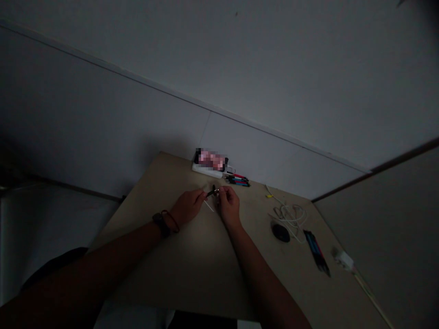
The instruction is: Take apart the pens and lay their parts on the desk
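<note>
Both my hands meet over the far part of a beige table (192,265). My left hand (188,205), with a watch and a band on the wrist, pinches a thin dark pen-like piece (211,193). My right hand (228,203) has its fingers closed on the other end of the same small piece, by a dark part with a metal tip. A thin white stick (209,206) lies on the table just under the hands. The scene is dim, so the small parts are hard to make out.
A white box (206,170) with a blurred item on it sits at the table's far edge, with several red and blue pens (237,180) beside it. To the right lie a coiled white cable (290,214), a black round object (281,232), more pens (317,252) and a white plug (343,259). Grey walls stand behind.
</note>
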Available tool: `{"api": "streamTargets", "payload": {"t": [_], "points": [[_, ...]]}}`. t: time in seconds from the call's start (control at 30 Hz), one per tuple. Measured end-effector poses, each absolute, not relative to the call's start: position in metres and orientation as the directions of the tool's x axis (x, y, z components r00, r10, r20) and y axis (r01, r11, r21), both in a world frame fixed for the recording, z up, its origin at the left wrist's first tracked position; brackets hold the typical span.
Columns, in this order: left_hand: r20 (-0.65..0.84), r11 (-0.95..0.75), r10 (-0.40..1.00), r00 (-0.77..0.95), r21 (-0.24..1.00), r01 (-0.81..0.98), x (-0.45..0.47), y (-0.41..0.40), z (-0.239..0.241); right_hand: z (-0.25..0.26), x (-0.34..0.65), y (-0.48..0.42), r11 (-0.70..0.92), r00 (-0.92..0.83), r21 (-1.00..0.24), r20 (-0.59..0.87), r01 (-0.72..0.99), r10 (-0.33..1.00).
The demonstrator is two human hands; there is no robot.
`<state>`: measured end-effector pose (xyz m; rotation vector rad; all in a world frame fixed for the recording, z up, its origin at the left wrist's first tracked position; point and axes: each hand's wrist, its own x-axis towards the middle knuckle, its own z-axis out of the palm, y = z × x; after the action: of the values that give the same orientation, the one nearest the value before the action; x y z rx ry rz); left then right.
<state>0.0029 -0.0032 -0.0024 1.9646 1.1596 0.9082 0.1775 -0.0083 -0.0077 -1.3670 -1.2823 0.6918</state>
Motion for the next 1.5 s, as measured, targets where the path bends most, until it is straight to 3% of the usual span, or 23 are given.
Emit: {"api": "streamTargets", "payload": {"t": [0.13, 0.3, 0.67, 0.97, 1.17, 1.5], "points": [[0.236, -0.364, 0.911, 0.337, 0.844, 0.394, 0.003, -0.003, -0.002, -0.009, 0.185, -0.006, 0.204, 0.291, -0.841, 0.386, 0.501, 0.876], [0.228, -0.346, 0.921, 0.315, 0.852, 0.393, 0.004, -0.003, 0.000, -0.018, 0.187, -0.006, 0.230, 0.158, -0.677, 0.460, 0.699, 0.873], [0.224, -0.366, 0.911, 0.345, 0.824, 0.432, 0.004, -0.003, -0.001, -0.028, 0.190, -0.007, 0.205, 0.054, -0.580, 0.396, 0.788, 0.917], [0.215, -0.372, 0.906, 0.365, 0.816, 0.442, 0.003, -0.003, 0.000, -0.015, 0.186, -0.005, 0.233, 0.193, -0.737, 0.443, 0.634, 0.876], [0.222, -0.391, 0.893, 0.391, 0.814, 0.429, 0.003, -0.003, 0.000, -0.001, 0.179, -0.013, 0.184, 0.182, -0.856, 0.304, 0.483, 0.935], [0.238, -0.438, 0.854, 0.464, 0.809, 0.392, 0.003, -0.005, 0.003, 0.001, 0.177, -0.011, 0.151, 0.147, -0.920, 0.217, 0.363, 0.965]]}}
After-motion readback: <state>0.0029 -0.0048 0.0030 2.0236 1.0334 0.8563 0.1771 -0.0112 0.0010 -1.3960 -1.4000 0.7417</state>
